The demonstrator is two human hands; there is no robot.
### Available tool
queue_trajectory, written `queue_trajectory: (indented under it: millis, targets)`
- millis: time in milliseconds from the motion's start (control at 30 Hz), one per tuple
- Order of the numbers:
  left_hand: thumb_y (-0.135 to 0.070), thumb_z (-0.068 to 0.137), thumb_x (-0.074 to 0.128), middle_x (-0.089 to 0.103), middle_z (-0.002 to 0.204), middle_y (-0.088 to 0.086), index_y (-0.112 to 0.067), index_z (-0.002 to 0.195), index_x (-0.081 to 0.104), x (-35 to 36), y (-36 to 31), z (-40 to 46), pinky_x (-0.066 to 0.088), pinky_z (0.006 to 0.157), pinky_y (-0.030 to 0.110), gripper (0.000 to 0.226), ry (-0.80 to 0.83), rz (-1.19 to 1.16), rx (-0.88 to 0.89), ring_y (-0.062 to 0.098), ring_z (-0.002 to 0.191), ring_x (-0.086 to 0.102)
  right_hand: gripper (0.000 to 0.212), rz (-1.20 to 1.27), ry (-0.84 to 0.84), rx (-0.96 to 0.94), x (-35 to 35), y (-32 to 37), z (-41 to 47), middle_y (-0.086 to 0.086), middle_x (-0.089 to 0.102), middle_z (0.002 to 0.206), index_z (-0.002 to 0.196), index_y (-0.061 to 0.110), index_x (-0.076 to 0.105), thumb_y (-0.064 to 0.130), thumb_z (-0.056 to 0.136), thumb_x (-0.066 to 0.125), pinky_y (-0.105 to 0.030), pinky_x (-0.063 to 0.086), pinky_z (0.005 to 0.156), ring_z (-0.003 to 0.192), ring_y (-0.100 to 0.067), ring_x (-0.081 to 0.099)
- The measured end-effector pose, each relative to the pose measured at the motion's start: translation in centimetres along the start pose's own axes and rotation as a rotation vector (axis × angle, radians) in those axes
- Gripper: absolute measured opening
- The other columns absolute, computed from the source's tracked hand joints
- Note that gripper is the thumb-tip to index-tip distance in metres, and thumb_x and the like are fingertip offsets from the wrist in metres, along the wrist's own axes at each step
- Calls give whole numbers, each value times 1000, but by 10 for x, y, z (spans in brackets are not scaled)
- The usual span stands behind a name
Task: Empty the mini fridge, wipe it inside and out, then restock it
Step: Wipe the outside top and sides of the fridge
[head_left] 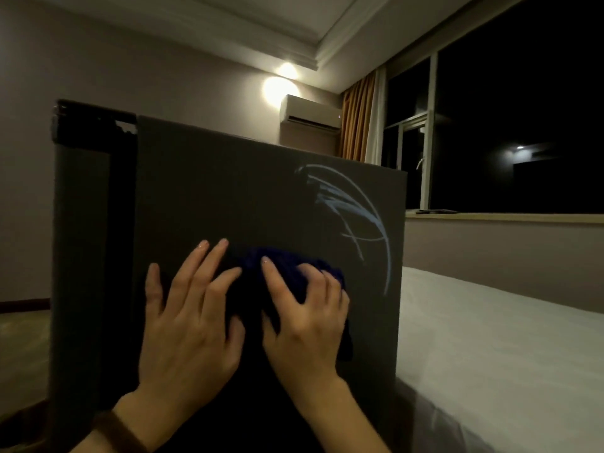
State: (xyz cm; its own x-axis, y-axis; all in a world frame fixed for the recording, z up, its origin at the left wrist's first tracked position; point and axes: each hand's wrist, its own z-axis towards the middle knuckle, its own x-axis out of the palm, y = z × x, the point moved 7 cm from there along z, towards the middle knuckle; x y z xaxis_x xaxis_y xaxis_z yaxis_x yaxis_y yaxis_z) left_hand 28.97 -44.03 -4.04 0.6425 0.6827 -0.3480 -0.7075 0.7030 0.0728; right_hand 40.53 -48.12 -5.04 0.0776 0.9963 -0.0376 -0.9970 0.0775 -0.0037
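The dark grey mini fridge (248, 191) fills the middle of the head view, its flat outer panel facing me. Pale curved streaks (356, 210) mark the panel's upper right. A dark blue cloth (287, 266) lies bunched against the panel. My right hand (307, 318) presses on the cloth with fingers curled over it. My left hand (189, 308) lies flat with spread fingers, its fingertips on the cloth's left edge and the panel. The fridge's inside is hidden.
A white bed (490, 348) lies close on the right. Behind it runs a window sill (503, 218) under dark windows with an orange curtain (356, 122). An air conditioner (310, 117) hangs on the back wall. Floor shows at left.
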Motion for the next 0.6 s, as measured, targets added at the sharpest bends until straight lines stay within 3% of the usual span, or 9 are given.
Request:
queue_trajectory:
  millis: [100, 233, 267, 333, 500, 567, 600]
  targets:
    - [-39, 72, 40, 36, 142, 8, -18, 122, 46, 4, 1, 2, -4, 112, 44, 55, 55, 2, 10, 22, 135, 24, 47, -24, -78, 208, 5, -77, 5, -11, 46, 112, 129, 29, 47, 39, 83, 49, -39, 43, 79, 97, -29, 49]
    - [-43, 72, 38, 32, 143, 8, -18, 122, 44, 11, 0, 3, -7, 114, 43, 57, 110, 66, 6, 22, 137, 21, 43, 36, -116, 938, 5, -184, -8, -22, 46, 120, 133, 21, 50, 33, 92, 53, -46, 41, 86, 105, -41, 47]
    - [-43, 72, 37, 31, 143, 10, -17, 122, 44, 12, 0, 2, -6, 114, 44, 57, 119, 74, -1, 23, 137, 21, 44, 40, -96, 1027, 6, -189, -14, -21, 44, 124, 134, 22, 48, 33, 92, 53, -46, 40, 89, 109, -40, 45]
    - [-43, 72, 37, 32, 143, 11, -15, 122, 46, 13, 0, 2, -4, 115, 44, 59, 131, 70, -12, 25, 138, 20, 47, 32, -55, 955, 8, -164, -20, -18, 42, 126, 135, 26, 46, 37, 90, 54, -47, 41, 91, 110, -38, 45]
    - [-43, 70, 37, 30, 145, 10, -16, 124, 44, 14, -1, 1, -4, 114, 43, 60, 150, 75, -15, 25, 138, 21, 52, 55, -2, 323, 5, -47, -49, -4, 43, 115, 129, 35, 44, 50, 79, 48, -39, 49, 75, 96, -25, 54]
    - [-43, 70, 37, 29, 145, 9, -17, 124, 43, 13, -2, 1, -4, 114, 41, 60, 145, 73, 3, 25, 138, 21, 51, 62, 3, 189, 7, -59, -36, -5, 45, 112, 128, 33, 44, 47, 79, 49, -37, 48, 74, 94, -24, 54]
    - [-44, 70, 37, 29, 144, 8, -18, 124, 42, 12, -2, 2, -5, 114, 40, 60, 136, 66, 11, 24, 137, 21, 50, 50, -26, 210, 7, -78, -25, -9, 48, 111, 128, 30, 46, 45, 81, 50, -38, 47, 73, 92, -26, 54]
